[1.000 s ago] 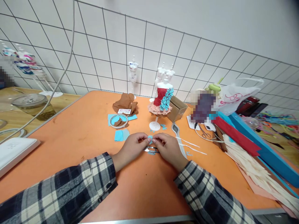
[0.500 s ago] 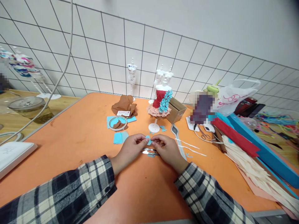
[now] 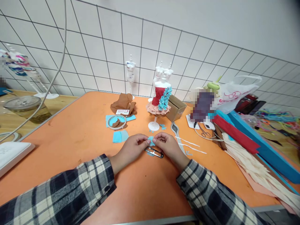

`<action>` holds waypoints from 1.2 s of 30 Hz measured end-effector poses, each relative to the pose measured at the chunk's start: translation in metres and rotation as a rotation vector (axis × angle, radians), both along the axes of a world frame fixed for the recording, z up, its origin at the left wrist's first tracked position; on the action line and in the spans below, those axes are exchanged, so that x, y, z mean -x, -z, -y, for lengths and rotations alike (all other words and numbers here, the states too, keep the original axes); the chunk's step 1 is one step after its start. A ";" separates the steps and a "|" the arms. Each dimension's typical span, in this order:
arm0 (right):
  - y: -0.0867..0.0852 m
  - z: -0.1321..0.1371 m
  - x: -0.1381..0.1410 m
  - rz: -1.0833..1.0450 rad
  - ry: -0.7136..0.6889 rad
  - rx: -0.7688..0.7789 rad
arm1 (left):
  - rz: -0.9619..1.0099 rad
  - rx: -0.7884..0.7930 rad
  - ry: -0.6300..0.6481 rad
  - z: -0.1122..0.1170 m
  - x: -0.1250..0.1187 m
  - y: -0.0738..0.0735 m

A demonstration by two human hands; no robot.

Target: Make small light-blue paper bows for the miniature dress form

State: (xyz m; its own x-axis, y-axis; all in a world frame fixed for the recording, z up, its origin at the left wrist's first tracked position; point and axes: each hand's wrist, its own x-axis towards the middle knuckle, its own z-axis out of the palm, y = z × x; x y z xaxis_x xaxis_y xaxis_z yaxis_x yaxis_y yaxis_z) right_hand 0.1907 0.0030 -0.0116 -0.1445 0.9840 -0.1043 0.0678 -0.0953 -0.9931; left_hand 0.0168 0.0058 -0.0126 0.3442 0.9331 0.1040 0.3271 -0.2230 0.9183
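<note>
Hands are two: the left hand (image 3: 133,145) and the right hand (image 3: 168,145) pinch one small blue piece (image 3: 152,142), thin and paper-like, from its two sides. It is in front of one standing form (image 3: 159,96) with smooth red bodice, ruffled pinkish skirt and one line of folded blue petals (image 3: 165,99). Just below the fingers is one slim black-and-silver tool (image 3: 154,152); whether it is held, I cannot tell. Two narrow white strips (image 3: 187,141) lie beyond the right hand; one ring (image 3: 114,128) and one cardboard box (image 3: 177,109) stay farther back. Between the forearms, the smooth orange table (image 3: 145,193) gives open room until its metal near edge.
</note>
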 end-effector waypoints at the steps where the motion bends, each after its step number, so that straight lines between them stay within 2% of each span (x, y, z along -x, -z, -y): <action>1: 0.000 0.000 0.000 -0.013 0.011 -0.003 | -0.003 -0.006 -0.012 0.000 0.000 0.000; 5: -0.003 0.000 -0.001 -0.038 0.045 0.002 | -0.037 -0.054 -0.015 -0.001 0.001 0.000; 10: -0.004 0.000 0.001 0.004 0.005 0.007 | -0.057 -0.048 -0.014 0.001 0.001 -0.002; 14: -0.006 0.000 0.002 0.009 0.053 -0.053 | 0.043 0.012 -0.053 0.001 -0.001 -0.001; 17: -0.008 0.002 0.002 0.007 0.030 -0.090 | 0.068 -0.011 -0.095 0.001 -0.001 0.001; 21: -0.008 0.004 0.003 0.048 -0.020 -0.060 | 0.053 -0.009 -0.060 0.001 -0.002 0.001; 27: -0.009 0.006 0.004 0.124 0.011 -0.050 | 0.183 0.074 -0.129 0.000 0.000 -0.001; 32: -0.007 0.006 0.003 0.177 0.051 -0.195 | 0.125 0.080 -0.048 0.001 -0.002 0.000; 36: -0.006 0.005 0.002 0.259 0.033 -0.221 | 0.084 0.061 -0.026 0.001 -0.003 0.003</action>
State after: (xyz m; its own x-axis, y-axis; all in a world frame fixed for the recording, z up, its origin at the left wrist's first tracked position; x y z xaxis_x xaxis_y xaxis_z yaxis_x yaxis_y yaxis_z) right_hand 0.1888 -0.0024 -0.0054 -0.1086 0.9906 0.0827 0.3212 0.1137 -0.9401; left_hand 0.0194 0.0051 -0.0152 0.3124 0.9471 0.0740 0.2531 -0.1581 0.9544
